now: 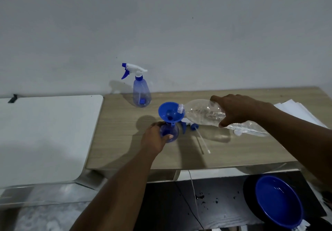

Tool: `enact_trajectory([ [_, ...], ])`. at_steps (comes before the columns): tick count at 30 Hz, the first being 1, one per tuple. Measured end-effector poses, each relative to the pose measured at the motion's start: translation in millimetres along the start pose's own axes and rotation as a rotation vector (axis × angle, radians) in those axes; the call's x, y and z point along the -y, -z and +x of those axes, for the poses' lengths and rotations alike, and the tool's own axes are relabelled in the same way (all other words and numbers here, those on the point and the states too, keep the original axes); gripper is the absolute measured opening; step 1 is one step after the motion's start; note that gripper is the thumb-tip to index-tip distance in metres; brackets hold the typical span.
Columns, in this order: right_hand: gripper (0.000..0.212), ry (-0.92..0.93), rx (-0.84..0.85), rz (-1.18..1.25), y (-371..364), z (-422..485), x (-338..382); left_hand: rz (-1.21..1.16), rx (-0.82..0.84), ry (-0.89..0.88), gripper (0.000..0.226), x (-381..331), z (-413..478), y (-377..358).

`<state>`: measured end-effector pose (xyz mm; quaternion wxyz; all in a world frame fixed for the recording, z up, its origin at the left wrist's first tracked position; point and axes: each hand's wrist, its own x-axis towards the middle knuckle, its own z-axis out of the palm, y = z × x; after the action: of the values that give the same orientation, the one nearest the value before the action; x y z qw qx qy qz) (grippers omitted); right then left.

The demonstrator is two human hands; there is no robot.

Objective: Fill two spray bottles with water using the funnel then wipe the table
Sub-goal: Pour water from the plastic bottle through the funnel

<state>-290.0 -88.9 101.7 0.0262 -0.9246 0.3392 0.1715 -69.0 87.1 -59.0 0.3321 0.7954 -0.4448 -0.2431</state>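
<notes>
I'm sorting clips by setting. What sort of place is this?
Likely a plain room in a home or small workspace: a wood-grain table stands against a bare white wall, a white table sits beside it, and a blue basin lies lower down.

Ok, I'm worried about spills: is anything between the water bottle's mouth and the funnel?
Nothing visible. The uncapped water bottle, tilted in the right hand, has its mouth at the funnel rim; the left hand holds the spray bottle beneath.
</notes>
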Motion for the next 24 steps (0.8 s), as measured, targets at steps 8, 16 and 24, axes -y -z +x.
enact_trajectory([
  [8,0.079,0.016,-0.014,-0.063,7.5,-1.5,0.7,-0.004,-0.02,-0.002,0.054,4.4,1.5,-3.1],
  [16,0.081,0.034,-0.034,-0.133,16.5,-1.7,1.6,-0.009,-0.027,-0.015,0.055,6.0,3.1,-4.9],
  [24,0.078,0.025,-0.043,-0.164,19.7,-2.6,2.6,-0.03,-0.028,0.008,0.057,6.4,3.9,-4.5],
])
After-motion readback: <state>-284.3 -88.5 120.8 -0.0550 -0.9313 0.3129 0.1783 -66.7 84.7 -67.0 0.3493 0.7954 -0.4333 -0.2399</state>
